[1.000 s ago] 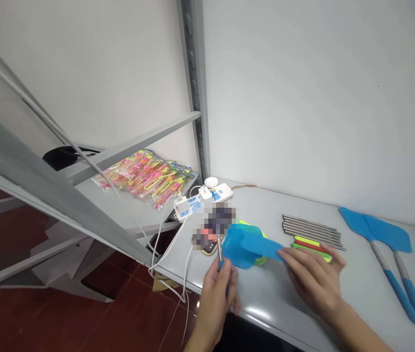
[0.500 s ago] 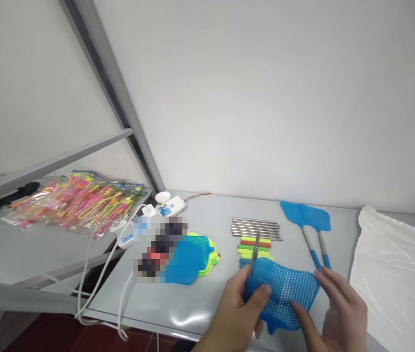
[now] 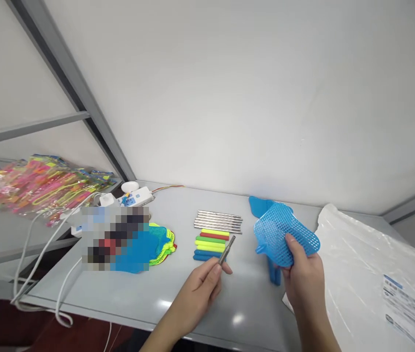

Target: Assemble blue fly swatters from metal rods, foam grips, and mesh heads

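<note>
Head view, blue mesh, swatters partly hidden behind

A single camera, worn on the person's head, looks forward and down across a gray tabletop toward a pale wall that fills the upper half of the view. The vantage is close, within arm's reach of the left hand and right hand, whose forearms enter from the bottom edge. The wide view takes in a metal shelf post at left and white plastic packaging at right, cut off by the frame.
</note>
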Tool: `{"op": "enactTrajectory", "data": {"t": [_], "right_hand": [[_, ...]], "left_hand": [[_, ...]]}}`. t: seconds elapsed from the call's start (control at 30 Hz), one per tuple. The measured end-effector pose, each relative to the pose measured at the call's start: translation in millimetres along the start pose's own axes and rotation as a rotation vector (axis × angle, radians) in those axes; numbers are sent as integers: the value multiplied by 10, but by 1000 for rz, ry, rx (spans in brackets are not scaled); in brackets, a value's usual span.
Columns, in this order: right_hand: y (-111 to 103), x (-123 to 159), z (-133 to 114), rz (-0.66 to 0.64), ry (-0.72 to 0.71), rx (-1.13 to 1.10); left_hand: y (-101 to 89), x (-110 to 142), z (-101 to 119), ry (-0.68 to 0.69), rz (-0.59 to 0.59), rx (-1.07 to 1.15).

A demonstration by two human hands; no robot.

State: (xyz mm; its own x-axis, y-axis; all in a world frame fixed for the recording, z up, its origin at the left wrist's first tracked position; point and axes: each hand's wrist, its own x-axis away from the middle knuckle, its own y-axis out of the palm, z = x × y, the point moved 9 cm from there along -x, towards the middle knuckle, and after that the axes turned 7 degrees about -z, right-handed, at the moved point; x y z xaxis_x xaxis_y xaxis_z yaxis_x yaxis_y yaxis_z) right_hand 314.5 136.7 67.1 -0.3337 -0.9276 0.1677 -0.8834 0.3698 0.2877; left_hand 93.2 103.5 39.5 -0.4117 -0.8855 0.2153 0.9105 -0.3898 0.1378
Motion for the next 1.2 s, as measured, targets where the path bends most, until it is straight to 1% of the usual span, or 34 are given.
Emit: {"op": "enactTrajectory", "data": {"t": [0.1,0.2,0.3,0.47,0.6,0.73,0.87,1.0,1.07,1.2], "right_hand": [[10,90,13,89,-52,-21],[31,242,37,177,-84,-70],[101,367,80,163,-96,-132],[161,488,95,134,-145,-117],[226,503,-22,63,-247,-31],[207,537,-97,39,-300,28],[163,572,-97,45,-317,62],[170,580,-111,39,-337,120],[185,569,-122,19,-338,147],[214,535,-107,-27,-294,152]], "left_hand": [[-1,84,116,-8,2,-250],[2,142,281,53,-36,-455],[-44,186,364,92,-92,-555],[-144,242,352,109,-160,-668],[-149,261,305,115,-172,-692],[-125,260,283,118,-183,-701],[-143,260,268,103,-184,-732],[-174,283,278,89,-177,-717],[-171,299,284,74,-191,-675],[-146,312,246,-4,-244,-544]]}}
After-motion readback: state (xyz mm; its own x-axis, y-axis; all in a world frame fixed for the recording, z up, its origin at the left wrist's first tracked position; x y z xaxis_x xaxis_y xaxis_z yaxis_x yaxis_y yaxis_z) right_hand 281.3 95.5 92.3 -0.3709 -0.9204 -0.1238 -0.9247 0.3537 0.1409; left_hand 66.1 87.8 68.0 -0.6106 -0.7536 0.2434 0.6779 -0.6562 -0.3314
